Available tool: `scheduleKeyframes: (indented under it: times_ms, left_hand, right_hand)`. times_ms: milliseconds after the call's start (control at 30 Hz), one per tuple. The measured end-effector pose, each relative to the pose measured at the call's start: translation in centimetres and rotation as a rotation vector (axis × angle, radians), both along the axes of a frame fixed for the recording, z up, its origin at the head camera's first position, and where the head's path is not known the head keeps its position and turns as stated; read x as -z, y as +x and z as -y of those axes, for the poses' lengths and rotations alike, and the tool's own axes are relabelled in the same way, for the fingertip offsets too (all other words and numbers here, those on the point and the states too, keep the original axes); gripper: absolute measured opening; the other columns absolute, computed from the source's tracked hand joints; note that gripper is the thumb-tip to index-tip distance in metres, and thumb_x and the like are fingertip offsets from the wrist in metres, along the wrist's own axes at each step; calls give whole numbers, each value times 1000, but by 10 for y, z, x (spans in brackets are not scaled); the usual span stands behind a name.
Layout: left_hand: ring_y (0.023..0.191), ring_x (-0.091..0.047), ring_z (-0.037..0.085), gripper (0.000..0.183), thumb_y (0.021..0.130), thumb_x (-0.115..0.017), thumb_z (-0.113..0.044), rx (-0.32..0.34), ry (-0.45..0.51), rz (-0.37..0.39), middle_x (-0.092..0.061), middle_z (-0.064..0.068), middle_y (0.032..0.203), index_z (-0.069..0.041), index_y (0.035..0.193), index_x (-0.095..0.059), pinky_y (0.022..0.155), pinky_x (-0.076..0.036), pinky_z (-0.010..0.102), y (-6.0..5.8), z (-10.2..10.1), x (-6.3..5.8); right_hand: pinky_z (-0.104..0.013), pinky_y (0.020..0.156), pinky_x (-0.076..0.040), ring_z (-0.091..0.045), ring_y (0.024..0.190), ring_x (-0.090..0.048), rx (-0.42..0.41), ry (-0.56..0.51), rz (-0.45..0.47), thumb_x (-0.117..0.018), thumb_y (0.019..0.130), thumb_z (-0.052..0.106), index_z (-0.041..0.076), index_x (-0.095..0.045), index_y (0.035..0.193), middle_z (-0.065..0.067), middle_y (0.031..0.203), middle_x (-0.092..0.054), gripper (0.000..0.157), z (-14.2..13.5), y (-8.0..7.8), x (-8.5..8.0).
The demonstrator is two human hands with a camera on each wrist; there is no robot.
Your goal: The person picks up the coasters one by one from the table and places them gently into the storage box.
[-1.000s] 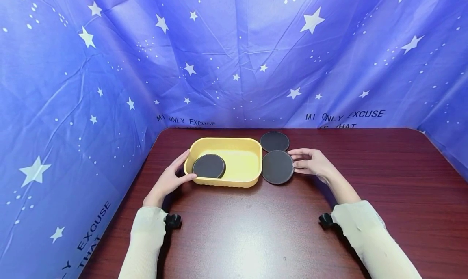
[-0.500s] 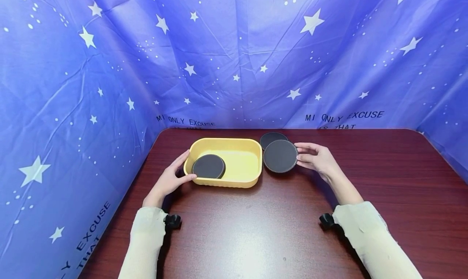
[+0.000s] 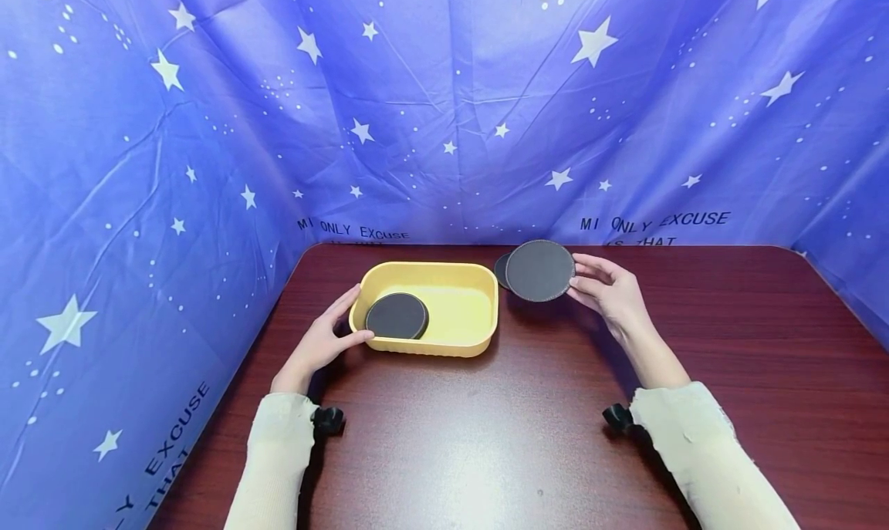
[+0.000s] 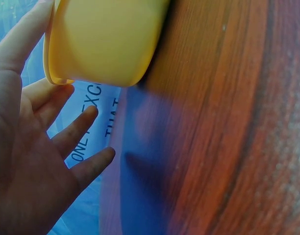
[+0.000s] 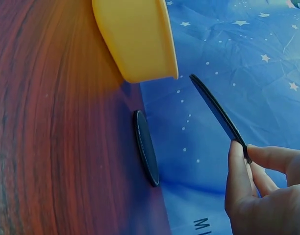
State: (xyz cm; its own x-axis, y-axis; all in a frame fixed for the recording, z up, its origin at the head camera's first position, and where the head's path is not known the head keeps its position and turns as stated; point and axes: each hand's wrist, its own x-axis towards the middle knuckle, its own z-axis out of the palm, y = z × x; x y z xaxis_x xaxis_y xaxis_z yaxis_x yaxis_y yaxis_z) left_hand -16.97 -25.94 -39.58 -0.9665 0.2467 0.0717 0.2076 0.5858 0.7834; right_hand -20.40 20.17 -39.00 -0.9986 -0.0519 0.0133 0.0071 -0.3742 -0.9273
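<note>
A black round coaster (image 3: 540, 271) with a stitched edge is pinched at its right side by my right hand (image 3: 614, 295). In the right wrist view this coaster (image 5: 216, 110) is tilted and clear of the table, thumb and fingers on its edge. Partly hidden behind it in the head view, another black coaster (image 3: 501, 271) lies on the table. My left hand (image 3: 321, 345) holds the left end of a yellow plastic box (image 3: 461, 346), thumb and index finger at the rim, other fingers spread. Inside the box, at its left, sits a black coaster or stack (image 3: 397, 316).
The dark red wood table (image 3: 472, 437) reflects a bright glare in front of the box. A blue curtain (image 3: 451, 129) with white stars hangs right behind the table's far edge and along the left side.
My right hand has lifted the nearer coaster off the table and moved it up and slightly right, over the farther coaster in the head view. The left hand and the box stay put.
</note>
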Motion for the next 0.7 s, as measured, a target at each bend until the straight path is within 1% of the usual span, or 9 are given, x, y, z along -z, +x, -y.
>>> scheduleKeyframes:
  times_ms: [100,267,433,700]
  left_hand:
    - [147,-34,41,82,87,-76,-11,-1,5,-1,-27,19,163,1,155,-31,123,-23,56,-1,1,1]
    - [147,-34,40,83,87,-77,-12,-1,19,-3,-27,18,164,0,155,-31,123,-23,55,-1,1,2]
    - [147,-34,40,81,87,-76,-11,-5,25,-4,-28,18,163,0,154,-32,123,-23,55,0,0,1]
    - [147,-33,40,81,87,-76,-12,-5,33,-1,-27,18,163,0,154,-32,123,-23,55,1,-1,-1]
  right_hand:
    - [-27,76,-61,-9,80,-73,-2,-43,-12,-63,87,-16,7,-69,115,1,93,-72,37,3,1,-2]
    - [-27,76,-61,-9,80,-73,-15,-49,-23,-63,88,-16,9,-70,112,1,93,-71,36,11,1,-3]
    - [-28,78,-61,-10,81,-74,-40,-47,-21,-62,88,-16,5,-67,117,-1,94,-71,36,20,1,-4]
    - [-27,79,-61,-8,82,-72,-64,21,1,-61,90,-14,-5,-55,133,1,97,-70,45,36,-1,-2]
